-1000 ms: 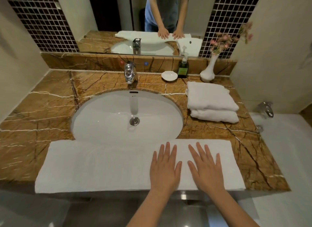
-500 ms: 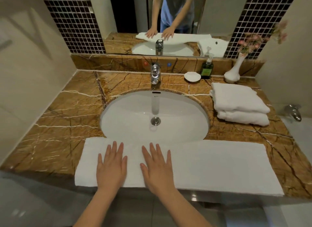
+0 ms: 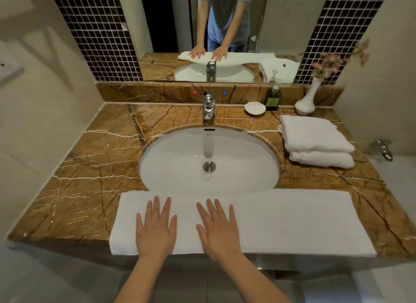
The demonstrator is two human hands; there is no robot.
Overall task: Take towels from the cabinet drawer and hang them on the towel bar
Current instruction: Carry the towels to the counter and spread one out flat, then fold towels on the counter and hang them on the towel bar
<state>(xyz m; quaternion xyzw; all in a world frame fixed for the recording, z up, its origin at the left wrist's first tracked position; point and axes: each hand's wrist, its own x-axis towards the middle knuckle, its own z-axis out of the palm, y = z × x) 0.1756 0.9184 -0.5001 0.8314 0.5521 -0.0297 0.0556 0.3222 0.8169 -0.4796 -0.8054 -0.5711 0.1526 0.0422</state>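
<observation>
The brown marble tabletop (image 3: 94, 167) carried a white oval sink (image 3: 180, 167) at its middle. A long white towel (image 3: 292, 223) lay flat along the tabletop's front edge, reaching the sink's front rim. Two folded towels (image 3: 315, 138) sat stacked near the back right corner. The left hand (image 3: 155, 230) and right hand (image 3: 219, 233) rested side by side on the long towel's left half, each grip spread flat with fingers straight.

White towel (image 3: 281, 221) folded long, flat along counter front edge; 2 folded towels (image 3: 315, 142) stacked right of sink.
</observation>
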